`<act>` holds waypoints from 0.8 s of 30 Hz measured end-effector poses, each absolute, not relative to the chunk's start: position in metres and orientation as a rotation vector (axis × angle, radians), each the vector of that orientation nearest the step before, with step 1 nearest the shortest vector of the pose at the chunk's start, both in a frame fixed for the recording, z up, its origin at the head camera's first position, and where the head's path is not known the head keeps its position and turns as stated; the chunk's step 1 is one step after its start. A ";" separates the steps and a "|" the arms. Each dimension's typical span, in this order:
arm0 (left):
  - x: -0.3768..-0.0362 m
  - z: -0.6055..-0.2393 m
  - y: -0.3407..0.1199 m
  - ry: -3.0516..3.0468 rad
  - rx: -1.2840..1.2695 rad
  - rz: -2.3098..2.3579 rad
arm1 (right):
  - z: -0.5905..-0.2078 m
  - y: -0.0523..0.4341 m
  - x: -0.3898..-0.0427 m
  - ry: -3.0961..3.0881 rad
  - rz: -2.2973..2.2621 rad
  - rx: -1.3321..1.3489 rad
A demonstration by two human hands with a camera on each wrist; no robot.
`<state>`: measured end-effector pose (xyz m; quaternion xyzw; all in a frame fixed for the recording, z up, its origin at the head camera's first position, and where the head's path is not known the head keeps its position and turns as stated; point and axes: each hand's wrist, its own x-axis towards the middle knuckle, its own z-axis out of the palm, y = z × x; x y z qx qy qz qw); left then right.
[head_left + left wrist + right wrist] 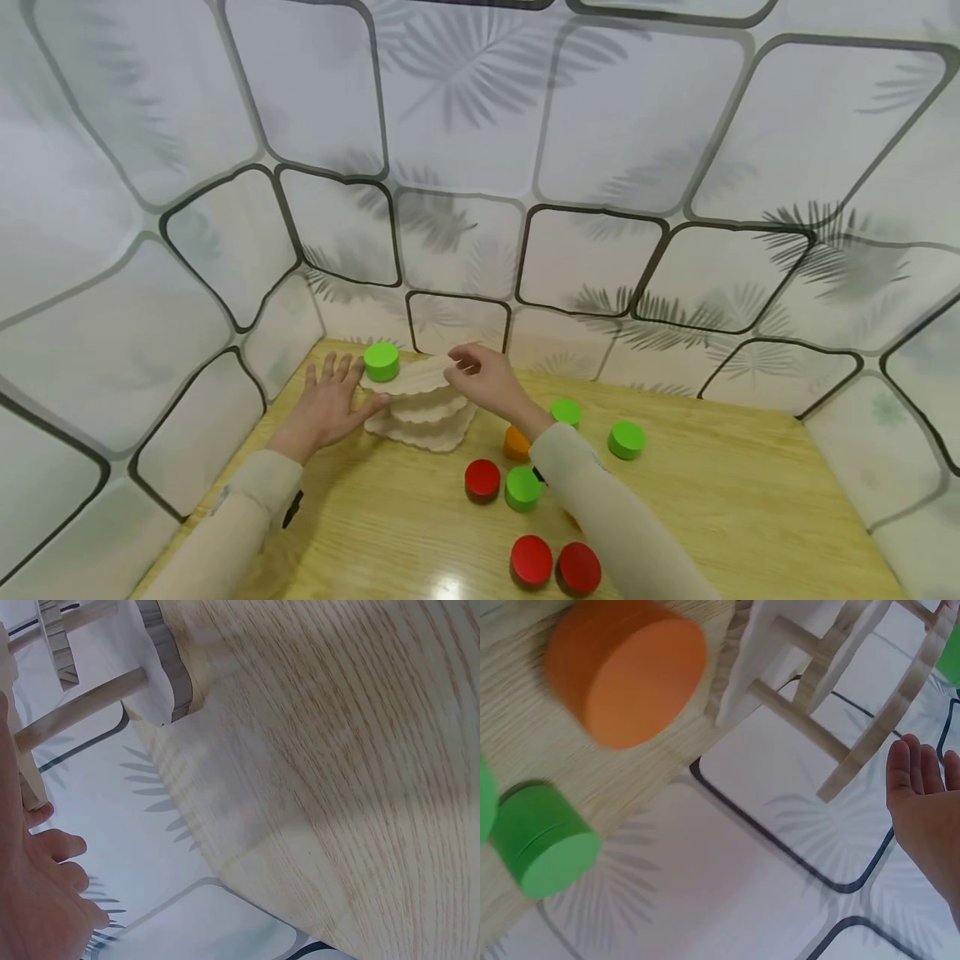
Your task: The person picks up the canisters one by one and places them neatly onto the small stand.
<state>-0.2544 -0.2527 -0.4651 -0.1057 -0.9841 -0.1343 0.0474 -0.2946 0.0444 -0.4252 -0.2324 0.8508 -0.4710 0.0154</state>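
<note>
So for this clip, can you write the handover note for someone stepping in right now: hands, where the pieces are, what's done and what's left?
Left hand: open, fingers spread, resting against the left side of the tiered wooden stand.
Right hand: fingers loosely curled at the top tier's right edge, holding no disc.
Done: one green disc sits on the top tier.
Left on the wooden table: three green discs, an orange disc partly behind the right forearm, and three red discs. The lower tiers look bare, though they are only partly seen.
</note>
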 end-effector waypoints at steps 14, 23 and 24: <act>-0.252 -0.465 -0.255 -2.998 -0.327 -0.415 | -0.437 0.096 -0.275 2.651 -1.534 -0.628; -0.253 -0.464 -0.254 -3.010 -0.335 -0.406 | -0.447 0.134 -0.254 2.631 -1.552 -0.613; -0.253 -0.463 -0.253 -3.009 -0.338 -0.404 | -0.449 0.138 -0.253 2.639 -1.545 -0.614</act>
